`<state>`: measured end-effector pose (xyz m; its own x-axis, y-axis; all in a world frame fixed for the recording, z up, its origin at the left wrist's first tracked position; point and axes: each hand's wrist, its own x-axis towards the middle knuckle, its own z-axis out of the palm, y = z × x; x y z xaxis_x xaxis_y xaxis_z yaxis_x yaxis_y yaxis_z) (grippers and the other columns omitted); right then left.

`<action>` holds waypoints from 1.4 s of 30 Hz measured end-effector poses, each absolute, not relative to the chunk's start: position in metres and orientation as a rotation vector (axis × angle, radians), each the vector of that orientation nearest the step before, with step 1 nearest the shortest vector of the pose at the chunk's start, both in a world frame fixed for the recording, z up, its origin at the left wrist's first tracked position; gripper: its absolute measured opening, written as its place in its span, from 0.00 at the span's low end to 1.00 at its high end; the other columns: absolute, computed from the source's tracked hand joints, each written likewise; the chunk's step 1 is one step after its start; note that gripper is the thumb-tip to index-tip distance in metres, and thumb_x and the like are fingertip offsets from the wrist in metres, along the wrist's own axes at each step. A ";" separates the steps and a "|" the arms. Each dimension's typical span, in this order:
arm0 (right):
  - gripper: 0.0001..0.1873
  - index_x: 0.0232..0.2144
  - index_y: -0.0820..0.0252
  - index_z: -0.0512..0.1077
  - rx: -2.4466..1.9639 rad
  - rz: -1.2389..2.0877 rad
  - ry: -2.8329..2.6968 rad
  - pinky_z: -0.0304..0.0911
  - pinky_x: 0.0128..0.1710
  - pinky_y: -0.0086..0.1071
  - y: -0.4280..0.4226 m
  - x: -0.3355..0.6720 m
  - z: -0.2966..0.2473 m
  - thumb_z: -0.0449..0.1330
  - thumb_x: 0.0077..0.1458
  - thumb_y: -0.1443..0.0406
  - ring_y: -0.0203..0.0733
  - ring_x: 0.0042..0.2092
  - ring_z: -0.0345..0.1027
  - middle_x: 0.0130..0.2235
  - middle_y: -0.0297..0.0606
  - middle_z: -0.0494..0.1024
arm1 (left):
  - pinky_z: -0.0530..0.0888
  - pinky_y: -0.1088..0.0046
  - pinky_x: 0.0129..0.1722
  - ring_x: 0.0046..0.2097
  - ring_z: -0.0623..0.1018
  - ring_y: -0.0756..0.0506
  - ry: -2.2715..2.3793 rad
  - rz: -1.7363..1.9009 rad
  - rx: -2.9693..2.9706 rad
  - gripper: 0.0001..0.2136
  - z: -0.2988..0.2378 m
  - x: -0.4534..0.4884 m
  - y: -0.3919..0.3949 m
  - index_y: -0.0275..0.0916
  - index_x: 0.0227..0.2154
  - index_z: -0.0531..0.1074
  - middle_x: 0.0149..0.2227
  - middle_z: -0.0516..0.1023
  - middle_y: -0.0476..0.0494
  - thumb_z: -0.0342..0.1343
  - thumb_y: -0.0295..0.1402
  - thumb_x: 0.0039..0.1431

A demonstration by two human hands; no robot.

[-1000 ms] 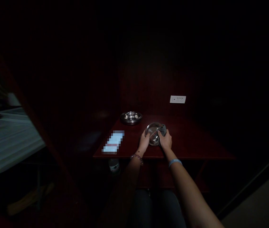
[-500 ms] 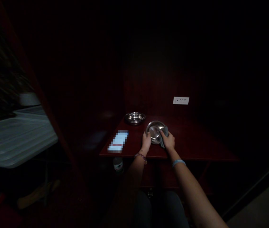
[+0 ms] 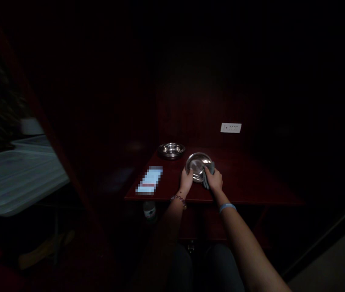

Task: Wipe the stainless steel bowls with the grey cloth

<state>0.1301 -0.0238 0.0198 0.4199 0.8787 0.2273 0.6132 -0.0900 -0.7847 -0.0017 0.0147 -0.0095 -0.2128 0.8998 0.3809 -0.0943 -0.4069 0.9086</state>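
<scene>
A stainless-steel bowl (image 3: 196,164) sits between a person's two hands above the near half of a dark red counter (image 3: 251,182), its shiny interior facing up toward the wearer; whether its base touches the surface cannot be told. The left hand (image 3: 186,181) grips the bowl at the near left, thumb hooked over the rim and the other fingers hidden behind the outer wall. The right hand (image 3: 215,179) pinches a gray cloth (image 3: 206,182) against the rim on the opposite side, thumb inside the bowl, with a fold of fabric hanging below the fingers. A beaded bracelet (image 3: 178,199) circles the left wrist, a light blue wristband (image 3: 227,206) the right. Beyond the left hand and slightly to its left, near the bowl but apart from it, rests a second round metal dish (image 3: 171,151). Nearer and farther left of that hand lies a bright, pixelated oblong (image 3: 149,180), its details obscured. Below and left of the left hand, a bottle (image 3: 149,211) stands under the counter's edge. Past the right hand, a white wall socket (image 3: 231,127) is set in the dark back panel. Well to the left of both hands are stacked translucent plastic trays (image 3: 17,182).
</scene>
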 end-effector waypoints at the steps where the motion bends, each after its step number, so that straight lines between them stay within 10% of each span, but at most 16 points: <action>1: 0.27 0.47 0.57 0.74 -1.799 0.376 -1.281 0.65 0.44 0.34 -0.024 0.130 0.019 0.50 0.57 0.46 0.47 0.45 0.73 0.42 0.45 0.79 | 0.68 0.65 0.55 0.49 0.76 0.44 1.033 1.711 1.312 0.13 -0.010 -0.002 0.015 0.34 0.44 0.71 0.47 0.77 0.37 0.53 0.27 0.55; 42: 0.24 0.46 0.56 0.74 -1.764 0.343 -1.249 0.65 0.44 0.33 -0.030 0.127 0.025 0.52 0.57 0.49 0.44 0.44 0.73 0.41 0.42 0.79 | 0.72 0.65 0.47 0.40 0.78 0.45 1.153 1.675 1.289 0.10 -0.005 -0.003 0.008 0.33 0.37 0.73 0.38 0.79 0.38 0.58 0.30 0.51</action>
